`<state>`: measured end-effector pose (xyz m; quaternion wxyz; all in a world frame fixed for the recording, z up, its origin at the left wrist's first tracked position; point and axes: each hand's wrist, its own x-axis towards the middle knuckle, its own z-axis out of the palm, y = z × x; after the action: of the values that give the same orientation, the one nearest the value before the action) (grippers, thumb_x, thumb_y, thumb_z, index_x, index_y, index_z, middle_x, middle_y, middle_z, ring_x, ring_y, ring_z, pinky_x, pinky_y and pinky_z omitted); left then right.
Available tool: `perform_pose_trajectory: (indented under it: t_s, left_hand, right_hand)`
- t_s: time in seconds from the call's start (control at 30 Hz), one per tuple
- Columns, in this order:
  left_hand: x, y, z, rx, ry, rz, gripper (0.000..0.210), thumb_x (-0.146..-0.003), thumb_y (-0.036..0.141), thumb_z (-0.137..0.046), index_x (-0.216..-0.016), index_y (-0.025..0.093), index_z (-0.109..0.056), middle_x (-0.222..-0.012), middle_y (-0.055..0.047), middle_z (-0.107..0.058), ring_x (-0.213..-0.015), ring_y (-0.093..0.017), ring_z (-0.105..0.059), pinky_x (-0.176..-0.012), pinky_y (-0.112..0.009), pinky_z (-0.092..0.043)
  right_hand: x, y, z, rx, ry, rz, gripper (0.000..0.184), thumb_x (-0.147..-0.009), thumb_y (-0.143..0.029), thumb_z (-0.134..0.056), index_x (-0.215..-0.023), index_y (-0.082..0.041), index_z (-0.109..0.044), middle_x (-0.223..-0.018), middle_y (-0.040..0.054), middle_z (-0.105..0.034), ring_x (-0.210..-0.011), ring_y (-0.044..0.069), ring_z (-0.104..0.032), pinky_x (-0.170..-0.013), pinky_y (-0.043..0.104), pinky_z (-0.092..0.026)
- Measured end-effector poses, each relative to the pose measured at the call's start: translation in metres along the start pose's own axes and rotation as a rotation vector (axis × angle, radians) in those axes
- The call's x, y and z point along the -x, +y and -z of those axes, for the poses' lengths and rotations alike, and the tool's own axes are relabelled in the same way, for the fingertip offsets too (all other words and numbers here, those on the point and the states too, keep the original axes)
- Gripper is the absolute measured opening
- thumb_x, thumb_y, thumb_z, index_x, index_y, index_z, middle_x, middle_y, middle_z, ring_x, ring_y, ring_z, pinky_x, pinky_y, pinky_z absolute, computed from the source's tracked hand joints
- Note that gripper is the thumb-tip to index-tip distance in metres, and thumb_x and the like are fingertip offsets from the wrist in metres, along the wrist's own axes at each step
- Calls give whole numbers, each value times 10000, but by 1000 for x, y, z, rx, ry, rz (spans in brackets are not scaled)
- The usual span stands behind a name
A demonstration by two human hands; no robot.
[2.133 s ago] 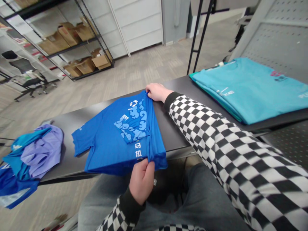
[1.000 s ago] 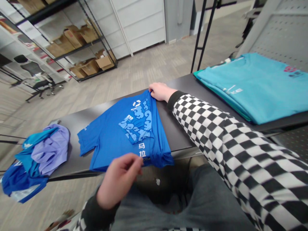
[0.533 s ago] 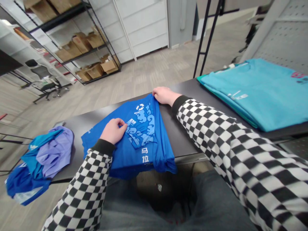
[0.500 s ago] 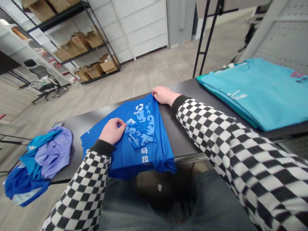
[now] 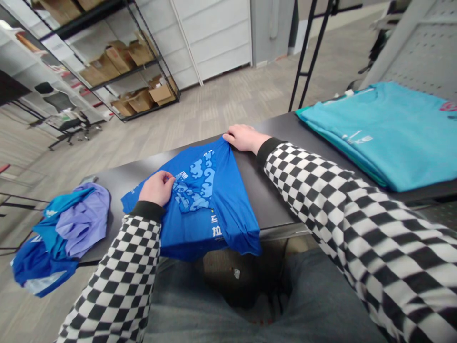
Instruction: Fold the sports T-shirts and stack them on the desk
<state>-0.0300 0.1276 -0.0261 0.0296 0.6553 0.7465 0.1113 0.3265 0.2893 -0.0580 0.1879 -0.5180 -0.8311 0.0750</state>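
Observation:
A blue T-shirt (image 5: 228, 190) with a light-blue wave print and white lettering lies partly folded on the dark table (image 5: 264, 200), its lower part hanging over the near edge. My left hand (image 5: 157, 187) pinches the patterned sleeve, which is bunched and drawn across the shirt's middle. At the shirt's far right corner, my right hand (image 5: 244, 138) grips the fabric between thumb and fingers. The underside of the shirt is hidden.
Folded turquoise shirts (image 5: 403, 138) are stacked on the table's right side. A crumpled purple garment (image 5: 84, 219) and blue garments (image 5: 43, 267) hang over the left end. Beyond stand a shelf with cardboard boxes (image 5: 141, 100) and an office chair (image 5: 66, 114).
My left hand has pulled the patterned sleeve leftward, uncovering more plain blue fabric on the right. My right hand stays at the far corner, still gripping the shirt.

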Motion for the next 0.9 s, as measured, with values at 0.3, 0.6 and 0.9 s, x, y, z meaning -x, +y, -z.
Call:
perform_pose_trajectory:
  t_s: [0.3, 0.6, 0.9]
  left_hand:
    - [130, 87, 28, 264, 23, -274, 366, -1089, 524, -598, -949, 233, -769, -865, -45, -761, -795, -227, -668, -787, -318, -508]
    - [248, 87, -56, 778, -279, 100, 292, -987, 536, -814, -1041, 257, -881, -1000, -91, -876, -906, -293, -824, -822, -350, -604]
    - [258, 96, -78, 1366, -95, 283, 349, -917, 497, -889, -855, 219, -687, -757, 15, -636, -685, -135, -563, -669, -244, -491]
  right_hand:
    - [1, -2, -1, 19, -8, -1, 373, -1101, -433, -563, -1323, -215, -768, -1457, 175, -744, -1334, 421, -678, -1162, 617, -526]
    - [0, 0, -3, 14, -11, 8, 386, -1092, -417, -551, -1325, -203, -772, -1439, 178, -746, -1327, 436, -678, -1155, 642, -535]
    - [-1, 3, -3, 10, 1, 16, 406, -1090, -445, -557, -1304, -185, -783, -1420, 188, -756, -1299, 426, -688, -1151, 621, -548]
